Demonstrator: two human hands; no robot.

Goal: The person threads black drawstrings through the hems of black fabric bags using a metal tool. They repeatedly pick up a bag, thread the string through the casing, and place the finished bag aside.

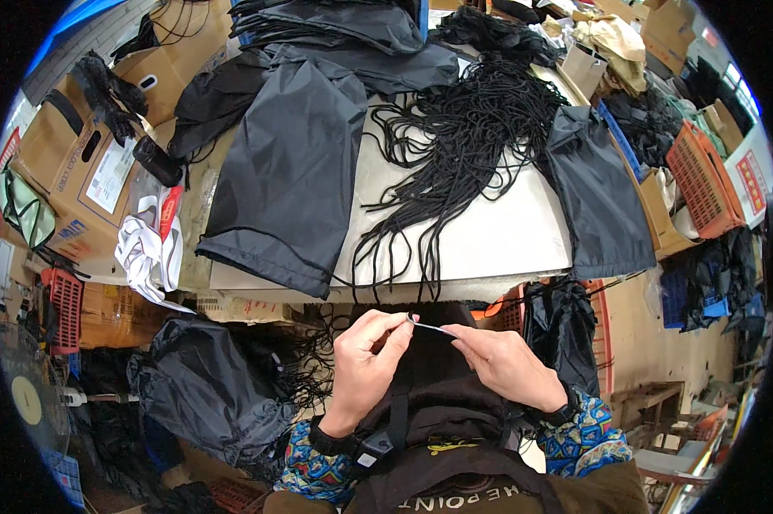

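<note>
Just in front of the table's near edge, my two hands meet over a thin silvery rod (431, 327). My left hand (362, 364) pinches its left end between thumb and forefinger, where a small dark bit shows that I cannot make out. The other end is held by my right hand (511, 367), with thumb and fingers pressed together. On the table beyond lies a large tangle of black cords (472, 128), loose ends trailing over the near edge. Left of the cords a flat black fabric bag (292, 163) is spread out; another black bag (596, 193) hangs over the right edge.
The white tabletop (506, 231) shows between the bags. A stack of black fabric (331, 30) sits at the back. Left are a cardboard box (95, 184) and white straps (146, 248); right, an orange crate (702, 180). Black fabric (211, 390) is heaped below left, near a fan (28, 398).
</note>
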